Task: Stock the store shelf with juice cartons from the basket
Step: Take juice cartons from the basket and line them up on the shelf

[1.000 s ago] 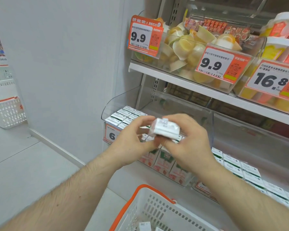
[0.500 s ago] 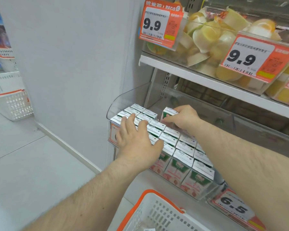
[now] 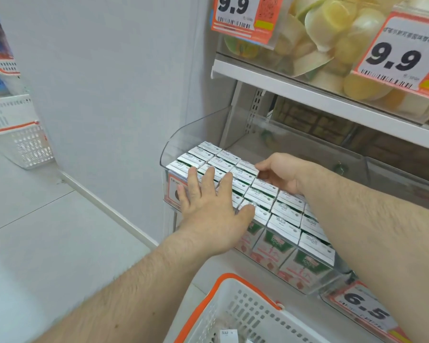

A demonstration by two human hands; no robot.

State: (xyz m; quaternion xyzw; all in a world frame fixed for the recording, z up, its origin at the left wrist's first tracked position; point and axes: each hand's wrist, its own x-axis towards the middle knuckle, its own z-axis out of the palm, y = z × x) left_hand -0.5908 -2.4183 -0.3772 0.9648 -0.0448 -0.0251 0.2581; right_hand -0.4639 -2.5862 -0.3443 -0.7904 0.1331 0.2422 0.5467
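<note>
Rows of white-topped juice cartons (image 3: 285, 214) with green and red fronts fill a clear plastic shelf bin (image 3: 183, 129). My left hand (image 3: 208, 204) lies flat on the front-left cartons with its fingers spread. My right hand (image 3: 280, 172) reaches to the back of the third row, where thumb and curled fingers hold the rearmost carton (image 3: 245, 167), which sits level with its neighbours. Below the bin stands the white basket (image 3: 235, 280) with an orange rim; one small carton (image 3: 229, 334) shows on its bottom.
A white upper shelf (image 3: 282, 81) carries clear bins of yellow fruit cups (image 3: 332, 23) with orange 9.9 price tags. A 6.5 tag (image 3: 367, 310) hangs at lower right. More white baskets (image 3: 18, 134) are stacked on the floor at far left. A grey wall panel borders the bin's left side.
The carton went from between both hands to the back of the third row and now sits level. My left hand moved onto the front cartons. The view came closer to the shelf.
</note>
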